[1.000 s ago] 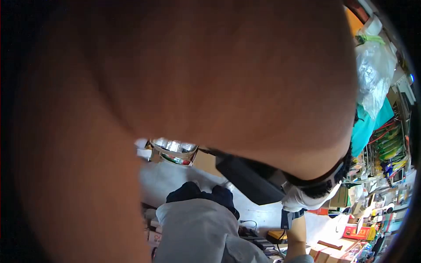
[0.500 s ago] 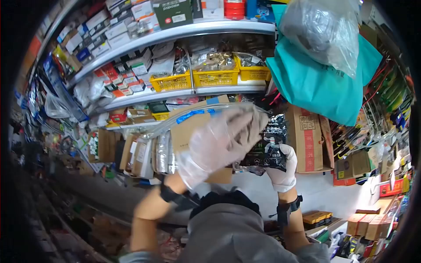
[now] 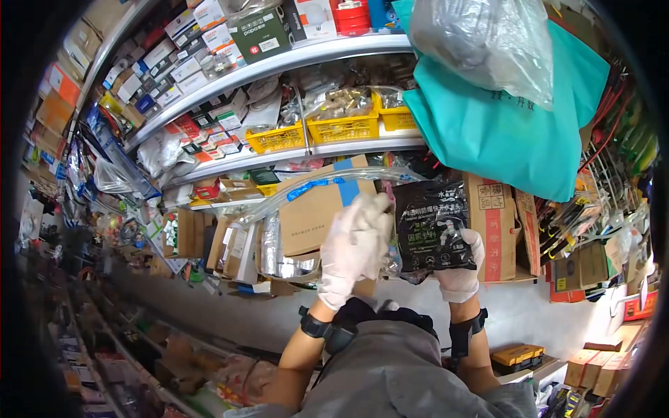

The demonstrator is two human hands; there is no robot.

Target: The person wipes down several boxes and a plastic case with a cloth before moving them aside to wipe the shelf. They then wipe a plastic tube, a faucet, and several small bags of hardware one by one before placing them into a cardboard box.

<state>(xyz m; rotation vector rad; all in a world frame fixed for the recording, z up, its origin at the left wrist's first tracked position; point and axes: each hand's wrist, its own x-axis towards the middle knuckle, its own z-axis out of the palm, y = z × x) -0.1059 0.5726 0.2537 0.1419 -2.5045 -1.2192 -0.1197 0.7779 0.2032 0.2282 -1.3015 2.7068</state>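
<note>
A black plastic packet (image 3: pixel 426 221) with white and green printed characters faces up in front of me. My right hand (image 3: pixel 461 265), in a white glove, is shut on its lower right edge, with the thumb over the front. Just left of the packet and apart from it is my left hand (image 3: pixel 357 247), also white-gloved. Its fingers point upward, loosely bent and slightly apart, with nothing visible in them. Behind my left hand stands a cardboard box (image 3: pixel 303 223) with blue tape, and a coil of clear tubing (image 3: pixel 279 202) lies across it.
Shelves ahead hold small boxes and yellow baskets (image 3: pixel 343 127). A teal bag (image 3: pixel 502 136) with a clear plastic bag (image 3: pixel 481 49) on top overhangs the upper right. A tall cardboard carton (image 3: pixel 490 244) stands right of the packet. A yellow-black case (image 3: pixel 517 357) sits low at right.
My left hand has moved right and down, away from in front of the packet, exposing more of its printed face. My right hand still holds the packet. The view has shifted slightly.
</note>
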